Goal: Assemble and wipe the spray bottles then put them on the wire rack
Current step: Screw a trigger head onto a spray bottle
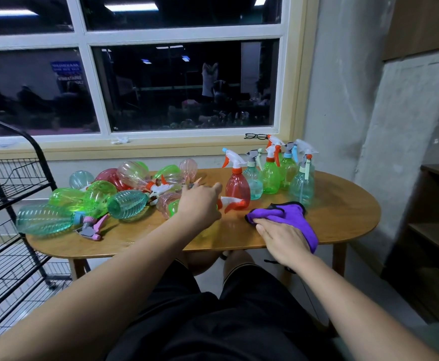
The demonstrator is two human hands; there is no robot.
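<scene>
On the desk (343,207), the right hand (283,238) lies flat on the purple cloth (290,211) while the left hand (200,203), fingers hidden so its grip cannot be told, reaches the toppled spray bottles (124,204) beside the upright bottles (270,175).

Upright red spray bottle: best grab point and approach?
Grip the red spray bottle at its narrow neck under the orange collar, coming from the near side: the body is bulbous, a teal bottle crowds its right, and its trigger points left.
</scene>
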